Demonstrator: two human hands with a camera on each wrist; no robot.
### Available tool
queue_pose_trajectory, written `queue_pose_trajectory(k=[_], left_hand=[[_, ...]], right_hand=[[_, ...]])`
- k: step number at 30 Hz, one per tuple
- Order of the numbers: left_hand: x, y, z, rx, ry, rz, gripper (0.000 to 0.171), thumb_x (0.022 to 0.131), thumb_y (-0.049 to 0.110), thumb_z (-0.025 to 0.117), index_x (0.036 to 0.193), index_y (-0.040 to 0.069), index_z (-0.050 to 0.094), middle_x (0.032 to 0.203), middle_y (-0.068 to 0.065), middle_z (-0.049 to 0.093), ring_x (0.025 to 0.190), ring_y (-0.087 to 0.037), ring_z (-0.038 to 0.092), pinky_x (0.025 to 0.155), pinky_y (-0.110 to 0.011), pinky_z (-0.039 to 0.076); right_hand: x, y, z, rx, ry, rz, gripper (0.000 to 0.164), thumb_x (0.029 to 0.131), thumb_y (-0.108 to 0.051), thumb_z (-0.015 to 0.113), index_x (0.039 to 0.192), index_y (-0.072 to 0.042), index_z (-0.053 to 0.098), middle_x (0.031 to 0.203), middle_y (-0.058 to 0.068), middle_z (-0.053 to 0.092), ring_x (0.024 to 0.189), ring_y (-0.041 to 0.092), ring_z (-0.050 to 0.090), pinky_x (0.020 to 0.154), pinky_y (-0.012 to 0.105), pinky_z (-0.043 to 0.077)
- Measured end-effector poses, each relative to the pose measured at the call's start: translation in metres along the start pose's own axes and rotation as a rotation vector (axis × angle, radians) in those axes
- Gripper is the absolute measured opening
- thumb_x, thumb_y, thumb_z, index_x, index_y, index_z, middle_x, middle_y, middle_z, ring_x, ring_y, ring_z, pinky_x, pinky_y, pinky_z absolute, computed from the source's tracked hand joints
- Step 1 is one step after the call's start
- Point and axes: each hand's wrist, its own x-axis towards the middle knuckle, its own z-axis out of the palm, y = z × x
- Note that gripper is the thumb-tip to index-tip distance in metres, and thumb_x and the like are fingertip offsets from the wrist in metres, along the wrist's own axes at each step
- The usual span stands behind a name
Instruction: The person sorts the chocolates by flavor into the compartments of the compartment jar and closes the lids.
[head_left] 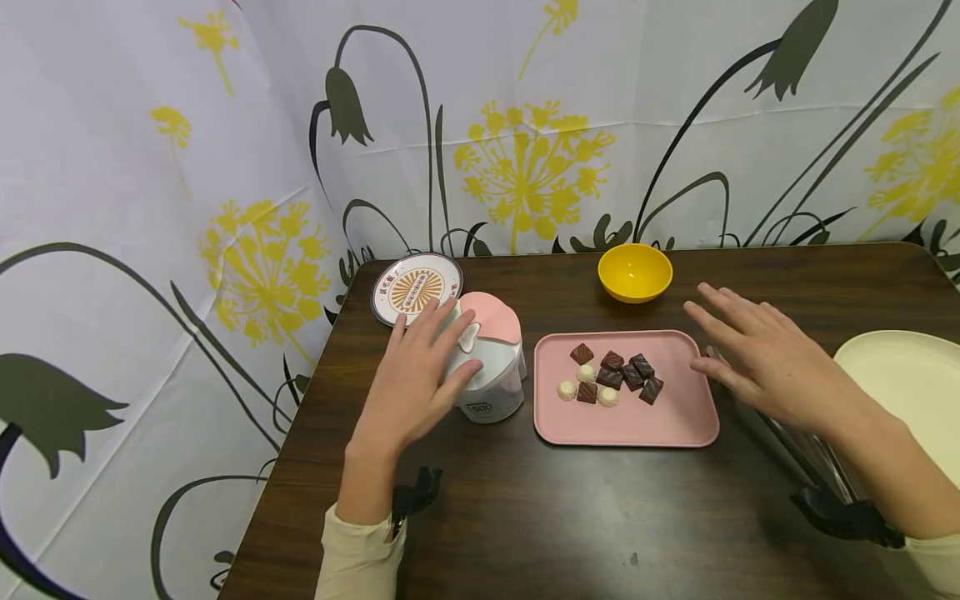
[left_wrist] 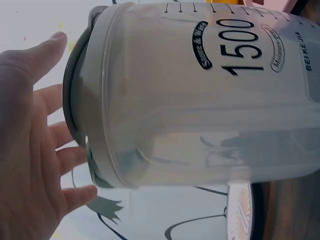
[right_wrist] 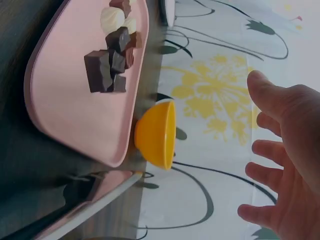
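Note:
My left hand [head_left: 411, 385] hovers with spread, straight fingers by a clear plastic storage canister [head_left: 491, 407] marked 1500, which has a pink and pale grey lid [head_left: 491, 317]. In the left wrist view its fingers overlap the lid's edge. Over the right end of a pink tray [head_left: 555, 427] my right hand [head_left: 772, 362] is held up, fingers apart, holding nothing. Several dark chocolates [head_left: 633, 373] and cream-white ones [head_left: 587, 373] lie together on the tray. A long shiny metal utensil [right_wrist: 95, 205] lies beside the tray, partly hidden under my right forearm in the head view.
Behind the tray stands a yellow bowl [head_left: 635, 275]. A round patterned plate [head_left: 405, 282] lies at the back left, behind the canister. A cream plate [head_left: 900, 367] is at the right, partly covered by my right arm. A flower-printed curtain [head_left: 480, 125] borders the brown table [head_left: 585, 525].

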Motion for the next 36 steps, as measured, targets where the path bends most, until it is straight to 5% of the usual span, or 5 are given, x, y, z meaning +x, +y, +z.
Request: queue_pose_trajectory(k=[11,23,36], left_hand=[[-0.018,-0.010,0.006,-0.113,0.084,0.010,0.056,0.094,0.044,0.058,0.143,0.018,0.051,0.151,-0.008,0.042,0.144,-0.027,0.028,0.115,-0.052,0.015],[-0.028,-0.016,0.014,-0.266,0.145,0.055,0.058,0.084,0.034,0.072,0.135,0.011,0.059,0.145,-0.007,0.049,0.141,-0.025,0.035,0.116,-0.044,0.019],[-0.029,-0.014,0.018,-0.218,0.166,0.065,0.052,0.083,0.037,0.070,0.129,0.013,0.065,0.143,-0.007,0.052,0.140,-0.027,0.037,0.115,-0.046,0.021]], right_hand=[[0.028,-0.036,0.017,0.022,0.031,-0.198,0.075,0.083,-0.028,0.076,0.149,-0.011,0.043,0.155,0.012,0.035,0.136,0.035,0.040,0.105,0.057,0.033],[0.073,-0.091,0.047,0.100,0.016,-0.380,0.063,0.094,-0.040,0.062,0.150,-0.019,0.042,0.155,0.006,0.036,0.140,0.026,0.037,0.110,0.049,0.032],[0.106,-0.124,0.076,0.011,0.062,-0.494,0.060,0.097,-0.029,0.059,0.152,-0.017,0.038,0.159,0.006,0.029,0.145,0.025,0.027,0.112,0.048,0.027]])
